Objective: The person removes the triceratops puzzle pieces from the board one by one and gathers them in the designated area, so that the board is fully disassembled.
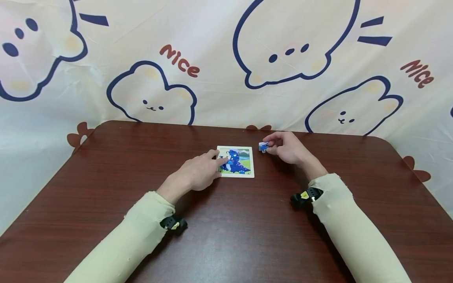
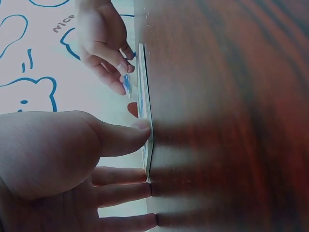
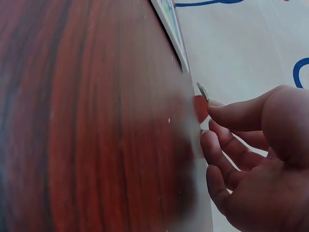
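Note:
A square jigsaw puzzle in a white-rimmed tray (image 1: 253, 165) lies flat on the table, its picture a blue dinosaur on green ground. My left hand (image 1: 201, 171) rests at the tray's left side; a finger lies over the picture and the thumb touches the near edge. In the left wrist view its fingers look fairly straight beside the tray (image 2: 143, 104). Just right of the tray, my right hand (image 1: 287, 148) pinches a small blue puzzle piece (image 1: 263, 147) between thumb and fingertips. Seen edge-on in the right wrist view, the piece (image 3: 203, 91) is thin.
The dark brown wooden table (image 1: 233, 228) extends around both hands. Behind its far edge hangs a white cloth (image 1: 216, 94) printed with cartoon bears and "Nice" lettering. A black strapped device (image 1: 173, 224) sits on each wrist.

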Available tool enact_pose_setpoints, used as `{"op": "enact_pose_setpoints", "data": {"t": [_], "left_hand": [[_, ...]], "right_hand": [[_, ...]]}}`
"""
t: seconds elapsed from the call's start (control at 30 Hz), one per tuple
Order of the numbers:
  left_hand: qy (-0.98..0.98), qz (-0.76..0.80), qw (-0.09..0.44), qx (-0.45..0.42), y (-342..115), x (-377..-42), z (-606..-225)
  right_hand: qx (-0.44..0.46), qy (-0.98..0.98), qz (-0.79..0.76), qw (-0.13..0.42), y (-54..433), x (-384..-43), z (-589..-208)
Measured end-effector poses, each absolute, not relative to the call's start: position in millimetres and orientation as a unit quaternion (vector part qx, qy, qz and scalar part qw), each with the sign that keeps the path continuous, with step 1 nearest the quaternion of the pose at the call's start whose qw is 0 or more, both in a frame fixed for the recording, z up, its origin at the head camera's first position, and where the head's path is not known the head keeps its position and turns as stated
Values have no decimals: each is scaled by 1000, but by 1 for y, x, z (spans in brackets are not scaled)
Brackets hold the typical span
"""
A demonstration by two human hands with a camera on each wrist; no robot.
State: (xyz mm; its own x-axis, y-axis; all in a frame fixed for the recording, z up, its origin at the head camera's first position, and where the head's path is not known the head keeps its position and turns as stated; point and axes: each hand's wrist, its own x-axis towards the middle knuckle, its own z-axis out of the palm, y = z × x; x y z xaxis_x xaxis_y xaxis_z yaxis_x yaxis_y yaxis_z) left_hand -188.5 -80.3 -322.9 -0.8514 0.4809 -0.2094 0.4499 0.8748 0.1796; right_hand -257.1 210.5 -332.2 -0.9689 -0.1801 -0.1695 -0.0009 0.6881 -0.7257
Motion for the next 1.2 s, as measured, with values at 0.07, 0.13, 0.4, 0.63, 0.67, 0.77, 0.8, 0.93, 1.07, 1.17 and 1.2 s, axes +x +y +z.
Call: {"op": "enact_pose_setpoints", "data": {"t": [0.07, 0.13, 0.4, 0.63, 0.67, 0.77, 0.8, 0.93, 1.07, 1.17, 1.2], "left_hand": [[960, 62, 125, 243, -80, -189, -323], [960, 62, 125, 243, -81, -188, -323], [960, 63, 124, 243, -81, -188, -322], [961, 61, 126, 240, -80, -187, -322], [961, 61, 126, 239, -80, -187, -322], [961, 62, 127, 238, -80, -187, -322], [961, 62, 127, 238, -80, -187, -322], [961, 61, 129, 237, -80, -187, -321], [962, 60, 131, 233, -81, -187, -320], [961, 62, 133, 236, -81, -187, -320], [960, 63, 133, 237, -81, -187, -320]], "right_hand": [[-46, 913, -389, 117, 212, -257, -333], [-43, 914, -385, 119, 214, -257, -333], [-40, 918, -371, 131, 218, -259, -335], [-41, 915, -373, 150, 221, -261, -334], [-41, 914, -374, 152, 222, -261, -334], [-41, 912, -378, 156, 224, -262, -333], [-41, 911, -380, 157, 225, -262, -333], [-38, 907, -388, 160, 226, -263, -333], [-39, 905, -392, 162, 226, -264, -333], [-36, 904, -393, 165, 226, -264, -333], [-34, 903, -395, 166, 226, -264, -334]]}}
